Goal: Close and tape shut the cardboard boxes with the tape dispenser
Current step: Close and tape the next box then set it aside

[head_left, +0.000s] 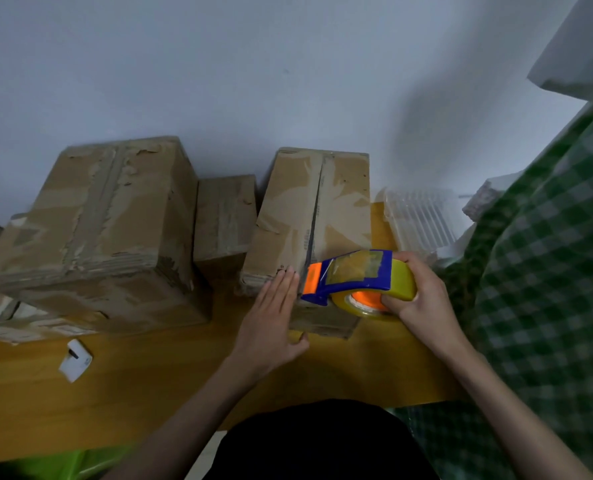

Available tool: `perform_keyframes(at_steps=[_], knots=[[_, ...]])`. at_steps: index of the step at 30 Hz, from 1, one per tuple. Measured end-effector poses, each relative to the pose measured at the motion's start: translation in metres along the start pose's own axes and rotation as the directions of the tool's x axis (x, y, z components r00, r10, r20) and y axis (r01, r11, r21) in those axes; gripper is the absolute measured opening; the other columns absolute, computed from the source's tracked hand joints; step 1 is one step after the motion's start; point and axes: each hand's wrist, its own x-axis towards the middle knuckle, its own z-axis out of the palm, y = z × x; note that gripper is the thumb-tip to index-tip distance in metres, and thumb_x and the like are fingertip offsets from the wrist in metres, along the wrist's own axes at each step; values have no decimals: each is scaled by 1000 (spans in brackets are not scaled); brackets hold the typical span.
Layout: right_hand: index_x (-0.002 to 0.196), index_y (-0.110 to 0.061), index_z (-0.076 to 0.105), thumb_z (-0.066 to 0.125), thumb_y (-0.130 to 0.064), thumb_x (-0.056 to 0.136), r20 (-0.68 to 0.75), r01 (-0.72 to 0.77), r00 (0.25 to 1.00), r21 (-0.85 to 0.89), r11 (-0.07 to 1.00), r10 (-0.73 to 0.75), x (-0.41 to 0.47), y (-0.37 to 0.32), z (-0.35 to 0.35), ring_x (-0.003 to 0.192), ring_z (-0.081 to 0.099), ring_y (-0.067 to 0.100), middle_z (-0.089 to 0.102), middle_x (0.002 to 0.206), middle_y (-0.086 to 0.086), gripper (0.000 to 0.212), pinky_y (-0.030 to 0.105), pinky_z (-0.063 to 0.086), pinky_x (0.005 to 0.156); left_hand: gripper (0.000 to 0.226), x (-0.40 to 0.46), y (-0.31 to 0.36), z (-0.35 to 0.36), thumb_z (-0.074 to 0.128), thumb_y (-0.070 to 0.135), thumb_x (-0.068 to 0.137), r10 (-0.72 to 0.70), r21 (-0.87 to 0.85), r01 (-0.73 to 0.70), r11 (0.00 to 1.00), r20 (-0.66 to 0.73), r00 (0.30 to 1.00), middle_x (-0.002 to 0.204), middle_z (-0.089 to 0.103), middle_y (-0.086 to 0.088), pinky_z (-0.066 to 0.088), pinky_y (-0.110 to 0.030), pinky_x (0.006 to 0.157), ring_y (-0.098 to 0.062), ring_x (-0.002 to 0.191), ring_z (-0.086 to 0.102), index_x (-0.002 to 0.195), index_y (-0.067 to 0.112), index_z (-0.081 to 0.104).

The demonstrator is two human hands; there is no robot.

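Note:
A tall cardboard box (322, 202) stands on the wooden table (149, 375), its two top flaps meeting along a dark centre seam. My right hand (423, 299) grips a blue and orange tape dispenser (354, 275) with a yellowish tape roll, its orange front end resting at the near edge of the box by the seam. My left hand (274, 317) lies flat, fingers together, against the near left corner of this box. A large cardboard box (104, 223) sits to the left, with a small cardboard box (224, 216) between them.
A small white object (75, 360) lies on the table at the near left. A clear ribbed plastic tray (423, 220) sits behind the right side of the box. Green checked cloth (547, 271) hangs at the right. A pale wall stands behind the boxes.

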Motion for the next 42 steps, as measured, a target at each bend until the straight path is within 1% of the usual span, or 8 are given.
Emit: perform_keyframes(at_steps=[6, 13, 20, 25, 29, 31, 38, 42], knots=[[121, -26, 52, 82, -2, 76, 65, 66, 996, -73, 995, -61, 8, -4, 14, 105, 54, 2, 57, 117, -10, 59, 13, 44, 82, 104, -4, -24, -10, 49, 62, 89, 91, -10, -91, 996, -19, 996, 169, -13, 1, 7, -39, 127, -12, 154, -17, 161, 15, -8], [126, -26, 50, 83, -3, 76, 115, 92, 990, -104, 990, -80, 7, 4, 1, 109, 53, 4, 56, 121, -9, 65, 12, 42, 85, 100, -3, -17, -7, 54, 65, 88, 119, -27, -120, 992, -44, 992, 169, -14, 6, 5, -43, 124, -21, 155, -14, 162, 19, 7], [126, -30, 47, 85, -9, 75, 99, 110, 990, -145, 983, -96, 1, 5, -7, 106, 52, -7, 52, 117, -17, 67, 5, 43, 79, 106, -2, -17, -3, 56, 66, 84, 100, -38, -102, 994, -48, 994, 169, -9, 4, 14, -48, 125, -23, 156, -12, 162, 18, 1], [121, -32, 52, 86, 1, 70, -2, -11, 1000, -51, 999, 11, -12, 22, -30, 104, 53, -18, 56, 112, -25, 69, 0, 41, 83, 108, -3, -17, -2, 58, 64, 79, 98, -2, -99, 995, -81, 992, 170, 0, 3, 18, -51, 124, -24, 156, -4, 162, 17, 7], [116, -28, 57, 80, 8, 72, -135, -106, 984, 62, 992, 114, -23, 45, -58, 95, 60, -13, 63, 109, -17, 62, 10, 50, 81, 107, -3, -17, 0, 60, 62, 80, 95, 6, -95, 995, -89, 991, 170, 0, 3, 14, -50, 125, -24, 156, -5, 162, 18, 7], [110, -37, 57, 77, 12, 73, -179, -134, 972, 98, 986, 150, -27, 55, -67, 93, 61, -10, 64, 108, -16, 65, 18, 53, 78, 106, -4, -17, 0, 60, 61, 81, 97, 10, -96, 995, -85, 992, 170, -3, 4, 11, -49, 125, -24, 156, -7, 162, 20, 5], [108, -44, 55, 73, 11, 78, -187, -200, 953, 193, 961, 237, -46, 82, -65, 101, 63, 10, 64, 112, -7, 65, 32, 51, 80, 107, -4, -18, -1, 57, 63, 82, 111, 47, -108, 993, -59, 992, 170, -5, 2, 15, -53, 125, -27, 156, -8, 162, 18, 2], [104, -54, 56, 74, 11, 77, -199, -216, 947, 186, 958, 252, -50, 91, -61, 101, 63, 11, 64, 114, -2, 73, 30, 51, 79, 106, -5, -18, -1, 57, 63, 83, 116, 53, -113, 992, -55, 992, 170, -4, 1, 16, -53, 124, -27, 156, -8, 162, 17, 3]])
